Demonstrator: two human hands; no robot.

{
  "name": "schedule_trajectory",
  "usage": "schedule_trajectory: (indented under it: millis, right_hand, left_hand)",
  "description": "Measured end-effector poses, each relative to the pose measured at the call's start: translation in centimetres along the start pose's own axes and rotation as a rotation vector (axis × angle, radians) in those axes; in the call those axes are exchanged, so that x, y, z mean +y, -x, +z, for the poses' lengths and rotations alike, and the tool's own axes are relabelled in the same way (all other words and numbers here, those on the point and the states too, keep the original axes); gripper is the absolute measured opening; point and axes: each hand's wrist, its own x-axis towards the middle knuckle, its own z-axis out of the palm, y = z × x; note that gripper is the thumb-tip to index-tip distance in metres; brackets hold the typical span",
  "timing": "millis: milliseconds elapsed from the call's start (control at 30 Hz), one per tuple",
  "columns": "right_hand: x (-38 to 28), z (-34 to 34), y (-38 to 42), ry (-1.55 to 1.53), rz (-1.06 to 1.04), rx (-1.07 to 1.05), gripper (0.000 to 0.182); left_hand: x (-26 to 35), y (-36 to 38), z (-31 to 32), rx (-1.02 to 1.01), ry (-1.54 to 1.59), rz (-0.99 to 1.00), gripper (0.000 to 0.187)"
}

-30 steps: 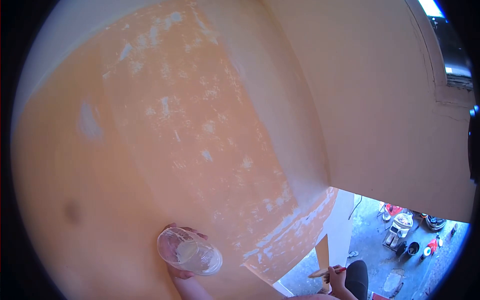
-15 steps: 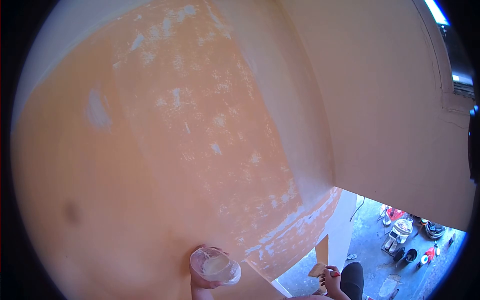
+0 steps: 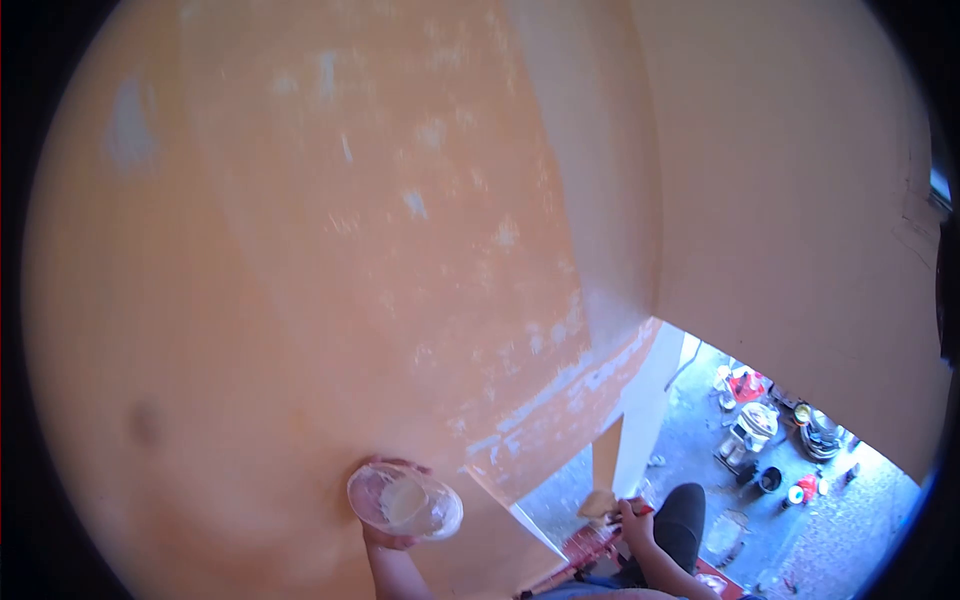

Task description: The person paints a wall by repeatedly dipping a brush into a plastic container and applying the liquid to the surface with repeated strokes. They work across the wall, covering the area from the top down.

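Note:
My left hand point(image 3: 398, 542) is wrapped around a clear plastic tub point(image 3: 445, 510) from behind. Some whitish, creamy stuff point(image 3: 403, 498) lies in the tub, which tilts so that its inside shows. Lower right, my right hand point(image 3: 634, 522) is closed on a paintbrush point(image 3: 598, 503) with a broad pale tan head and a red handle. The brush is small in view and its bristles are not sharp. In front of me stretches an orange-painted wall point(image 3: 280, 300) with white scuffed patches; neither hand visibly presses on it.
Far below is a grey floor point(image 3: 690, 420) with a black bucket point(image 3: 769, 480), a pale round-topped container point(image 3: 758, 423) and red items. My bent knee point(image 3: 686, 520) is beside my right hand, above a red surface point(image 3: 592, 545). A sloping beige panel point(image 3: 780, 200) fills the upper right.
My view has tilted down, so the wall marks sit higher and more floor and the red surface show. Both hands keep their holds on tub and brush, sitting slightly further left.

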Motion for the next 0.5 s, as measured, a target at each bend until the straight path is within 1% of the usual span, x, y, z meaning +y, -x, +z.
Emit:
schedule_trajectory:
  millis: [33,67,100,133,167,200,267,300,333,367,400,433,467,500]
  right_hand:
    - [-0.7,-0.2,0.4,-0.012,0.037,-0.014,0.02]
    - [-0.7,0.0,0.5,0.022,-0.05,0.034,0.02]
    - [-0.6,-0.2,0.3,-0.006,-0.049,0.018,0.02]
    - [1.4,-1.0,-0.9,0.098,-0.112,0.041,0.02]
    - [1.6,-1.4,-1.0,0.07,-0.094,0.022,0.019]
    - [-0.5,-0.7,0.0,-0.002,0.012,0.028,0.018]
    - [-2.9,-0.1,1.1,0.075,0.024,0.021,0.018]
    - [-2.5,-0.3,0.6,0.192,0.013,0.043,0.018]
    - [-3.7,0.1,1.1,0.224,0.02,0.004,0.019]
    - [-3.3,0.2,0.9,0.239,-0.029,-0.019,0.019]
    - [-3.7,0.2,1.1,0.182,0.016,-0.073,0.022]
    - [-1.7,-0.9,-0.5,0.189,-0.045,-0.124,0.019]
    - [0.3,-1.8,-1.6,0.191,-0.099,-0.172,0.017]
    - [-4.2,0.5,0.9,0.169,0.039,-0.201,0.017]
  left_hand:
    - [-0.1,0.0,0.0,0.003,-0.002,0.014,0.114]
    - [-0.1,-0.3,0.1,-0.033,-0.024,0.036,0.115]
    - [-0.1,-0.5,0.3,-0.066,-0.048,0.053,0.116]
    - [-0.1,-0.6,0.3,-0.023,-0.043,0.017,0.116]
    - [-0.2,-0.6,0.2,-0.041,-0.039,0.019,0.115]
    - [-0.2,-0.6,0.1,-0.055,-0.037,0.024,0.115]
    - [-0.3,-0.5,-0.2,-0.073,-0.038,0.04,0.115]
    - [-0.3,-0.4,-0.3,-0.076,-0.049,0.051,0.115]
    - [-0.2,-0.3,-0.3,-0.078,-0.066,0.06,0.115]
    - [-0.1,-0.1,-0.3,-0.081,-0.087,0.068,0.115]
    - [-0.1,0.1,-0.3,-0.051,-0.086,0.053,0.115]
    - [-0.1,0.1,0.0,-0.024,-0.084,0.035,0.116]
    - [0.0,0.1,-0.2,-0.039,-0.112,0.023,0.115]
    - [-0.1,0.5,-0.3,-0.063,-0.136,0.013,0.115]
